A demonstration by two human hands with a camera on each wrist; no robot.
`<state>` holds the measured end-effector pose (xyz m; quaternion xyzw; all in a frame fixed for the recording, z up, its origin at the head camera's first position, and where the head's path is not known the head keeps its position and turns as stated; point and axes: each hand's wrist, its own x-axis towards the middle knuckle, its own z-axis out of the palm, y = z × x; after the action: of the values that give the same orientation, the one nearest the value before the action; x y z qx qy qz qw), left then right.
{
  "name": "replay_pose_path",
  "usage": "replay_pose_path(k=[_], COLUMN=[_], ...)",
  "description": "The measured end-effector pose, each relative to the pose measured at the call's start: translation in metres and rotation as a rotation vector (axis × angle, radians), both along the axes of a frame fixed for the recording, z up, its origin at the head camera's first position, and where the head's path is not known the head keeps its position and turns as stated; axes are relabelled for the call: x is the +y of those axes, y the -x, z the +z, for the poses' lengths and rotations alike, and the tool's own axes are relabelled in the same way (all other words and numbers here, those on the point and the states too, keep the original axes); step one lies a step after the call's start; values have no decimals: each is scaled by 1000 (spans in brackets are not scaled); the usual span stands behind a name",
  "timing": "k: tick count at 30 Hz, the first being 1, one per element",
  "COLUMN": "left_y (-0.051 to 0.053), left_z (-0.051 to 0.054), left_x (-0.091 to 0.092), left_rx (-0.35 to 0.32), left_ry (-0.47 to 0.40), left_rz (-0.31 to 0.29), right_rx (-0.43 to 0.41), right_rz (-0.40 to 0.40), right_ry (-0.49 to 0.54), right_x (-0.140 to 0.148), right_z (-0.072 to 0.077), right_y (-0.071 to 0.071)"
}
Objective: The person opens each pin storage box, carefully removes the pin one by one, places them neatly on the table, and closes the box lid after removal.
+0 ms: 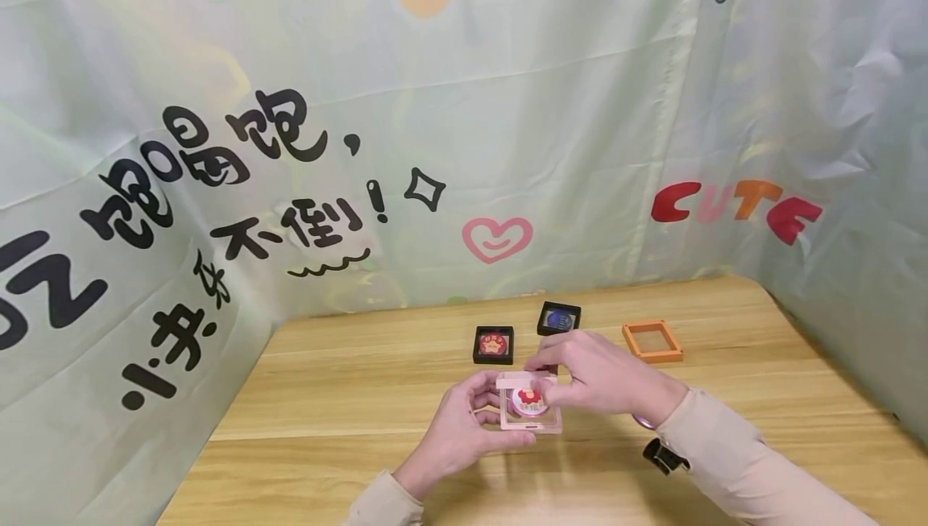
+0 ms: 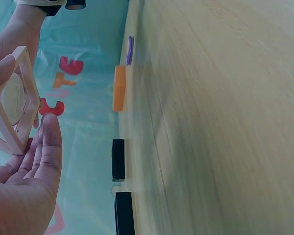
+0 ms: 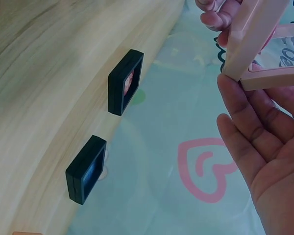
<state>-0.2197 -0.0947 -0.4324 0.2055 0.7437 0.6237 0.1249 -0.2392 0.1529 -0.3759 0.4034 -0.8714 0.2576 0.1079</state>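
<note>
A pink square frame (image 1: 532, 428), its two halves parted in the right wrist view, is held above the table. A round badge (image 1: 529, 402) with a red flower design lies within it. The left hand (image 1: 464, 428) grips the frame from the left, thumb along the near edge and fingers behind. From the right, the right hand (image 1: 598, 373) holds the frame's upper right part, its fingertips close to the badge. In the left wrist view the badge (image 2: 12, 99) shows a plain pale face. The right wrist view shows fingers under the frame (image 3: 250, 44).
On the wooden table (image 1: 348, 365) behind the hands lie a black frame with a red badge (image 1: 494, 345), a black frame with a blue badge (image 1: 559, 319) and an orange frame (image 1: 654, 355). A printed curtain (image 1: 580, 107) hangs around the table's back and sides.
</note>
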Motion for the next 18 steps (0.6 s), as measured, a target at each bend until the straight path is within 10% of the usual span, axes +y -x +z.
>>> replay_pose_path(k=[18], left_y=[-4], left_z=[3], left_x=[-5], left_rx=[18], left_ry=[-6], left_rz=[11], right_rx=[-76], right_rz=[24], right_ry=[78], right_x=[0], right_z=[3], right_y=[5])
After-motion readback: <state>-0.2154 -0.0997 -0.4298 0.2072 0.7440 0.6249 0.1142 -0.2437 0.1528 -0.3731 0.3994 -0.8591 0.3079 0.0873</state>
